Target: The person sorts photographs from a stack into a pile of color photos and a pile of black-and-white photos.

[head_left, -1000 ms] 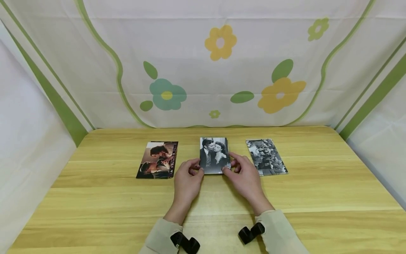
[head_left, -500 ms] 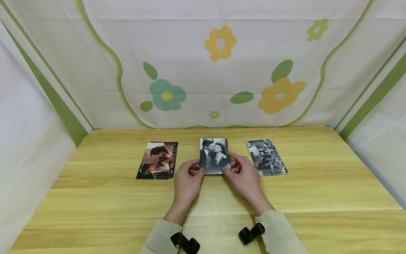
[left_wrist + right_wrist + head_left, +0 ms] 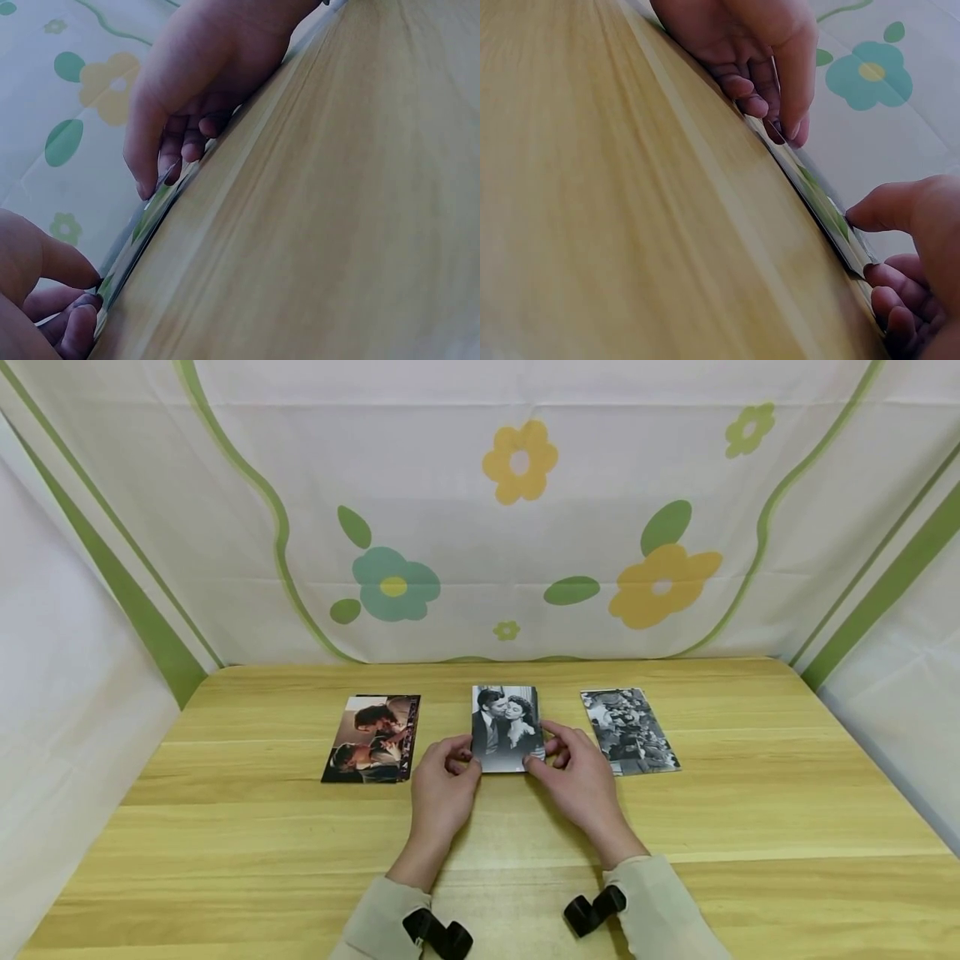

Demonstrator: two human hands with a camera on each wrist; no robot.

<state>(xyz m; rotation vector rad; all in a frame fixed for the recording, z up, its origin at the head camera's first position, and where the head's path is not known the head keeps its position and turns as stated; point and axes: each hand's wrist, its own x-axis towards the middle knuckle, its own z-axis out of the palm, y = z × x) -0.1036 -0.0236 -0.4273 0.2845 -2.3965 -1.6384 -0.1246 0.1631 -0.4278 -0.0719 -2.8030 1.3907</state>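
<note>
A black-and-white photo of a couple (image 3: 507, 727) lies in the middle of the wooden table (image 3: 225, 827). My left hand (image 3: 448, 770) pinches its near left corner and my right hand (image 3: 561, 758) pinches its near right corner, thumbs on top. In the left wrist view the photo (image 3: 150, 214) shows edge-on just above the wood, between my left hand (image 3: 52, 289) and my right hand (image 3: 187, 97). The right wrist view shows the same photo edge (image 3: 817, 199) between my right hand (image 3: 907, 247) and my left hand (image 3: 765, 52).
A colour photo (image 3: 372, 739) lies to the left of the middle one and another black-and-white photo (image 3: 630, 731) to its right. A flowered cloth (image 3: 517, 527) hangs behind the table and along both sides. Bare wood stretches from the photos to the table's near edge.
</note>
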